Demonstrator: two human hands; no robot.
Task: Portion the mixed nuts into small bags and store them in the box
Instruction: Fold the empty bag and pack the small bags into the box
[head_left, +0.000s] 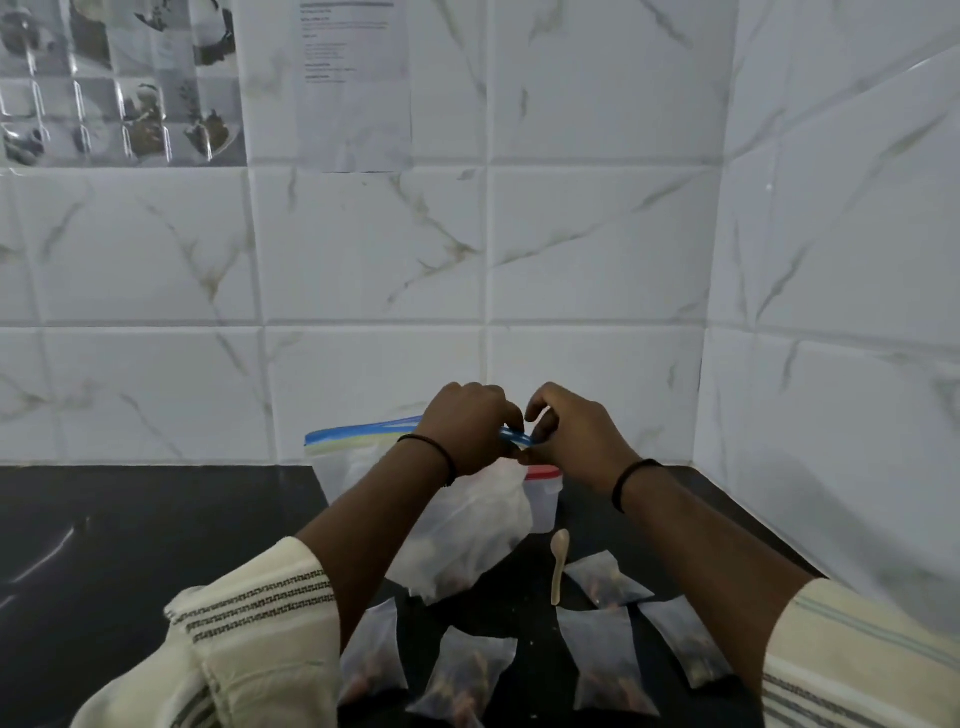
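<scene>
A large clear zip bag with a blue seal strip stands on the black counter, nuts showing dimly at its bottom. My left hand and my right hand meet at its top, and both pinch the blue strip at its right end. Several small filled bags lie in front: one at the left, one beside it, one in the middle right, one behind it and one at the right. A clear box with a red lid stands behind the large bag, partly hidden.
A small wooden spoon lies on the counter between the large bag and the small bags. White marble tiles form the back wall and the right wall, meeting in a corner. A printed sheet hangs on the wall.
</scene>
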